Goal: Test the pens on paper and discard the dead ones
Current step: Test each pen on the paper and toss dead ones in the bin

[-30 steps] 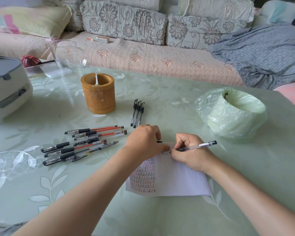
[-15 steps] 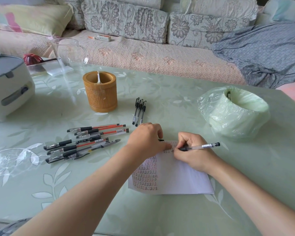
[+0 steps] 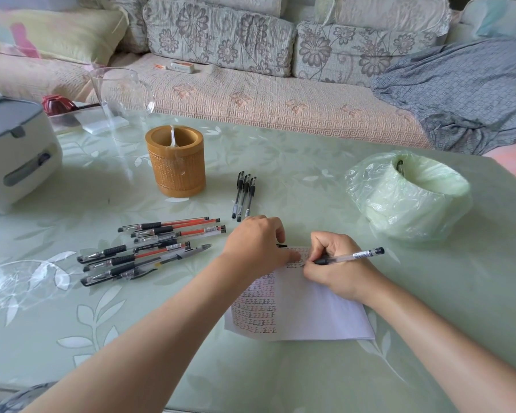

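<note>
My right hand [image 3: 337, 266] grips a clear black-capped pen [image 3: 355, 255], its tip down on the top of a white paper [image 3: 310, 311] covered with rows of small written marks. My left hand [image 3: 256, 244] is closed, fingers curled, pressing the paper's top left corner; a small black cap tip pokes out beside it. Several uncapped red and black pens [image 3: 149, 248] lie in a pile to the left. Three capped black pens [image 3: 244, 195] lie side by side beyond my left hand. A bin lined with a green plastic bag [image 3: 408, 198] stands at the right, one pen inside.
A bamboo pen holder [image 3: 175, 162] stands behind the pens. A clear glass jug [image 3: 122, 96] and a white-grey appliance [image 3: 15, 150] are at the far left. A sofa with cushions and a grey garment [image 3: 459, 87] lies beyond the table's far edge.
My right hand has shifted slightly along the paper's top with the pen tip down. The left hand stays on the paper. The camera has tilted a little.
</note>
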